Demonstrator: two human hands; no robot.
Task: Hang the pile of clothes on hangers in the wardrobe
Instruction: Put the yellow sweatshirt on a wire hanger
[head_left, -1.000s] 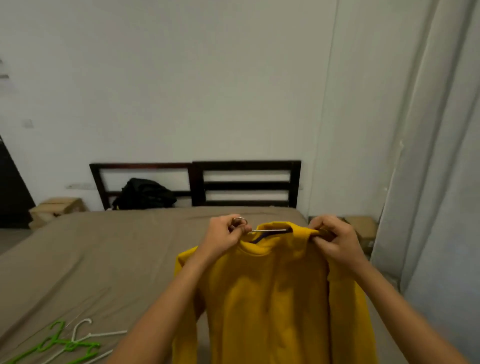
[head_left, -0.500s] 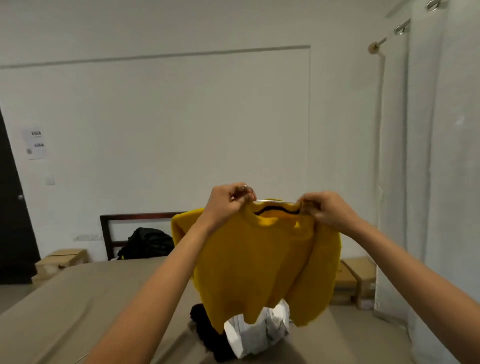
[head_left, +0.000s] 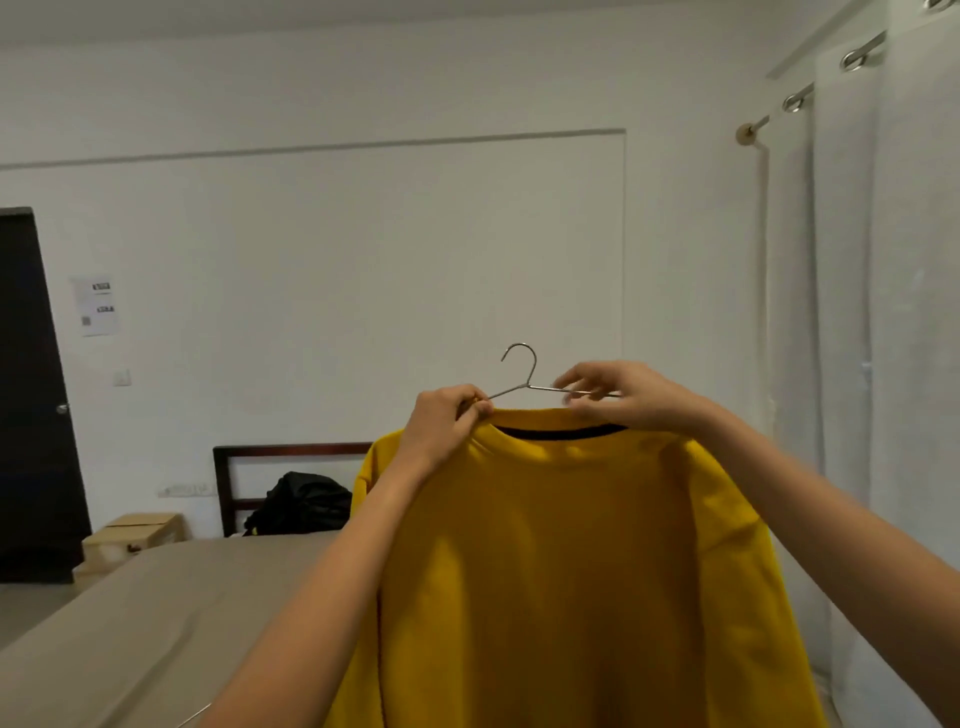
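Note:
A yellow sweatshirt (head_left: 561, 545) hangs in front of me on a thin metal hanger (head_left: 519, 364), whose hook stands free above the collar. My left hand (head_left: 447, 423) grips the left shoulder of the sweatshirt together with the hanger's left arm. At the right side of the collar, my right hand (head_left: 618, 397) pinches the hanger's wire. The lower part of the sweatshirt runs out of the frame. No wardrobe is in view.
A bed with a beige sheet (head_left: 135, 623) lies below left, with a dark headboard (head_left: 280, 452) and a black bag (head_left: 301, 501) behind it. A cardboard box (head_left: 135, 535) and a dark door (head_left: 31, 395) are at left. White curtains (head_left: 883, 364) hang at right.
The sweatshirt has been lifted higher and closer. The hanger's hook, hidden in my left hand before, now stands free above the collar. My view has tilted up, hiding the clothes pile.

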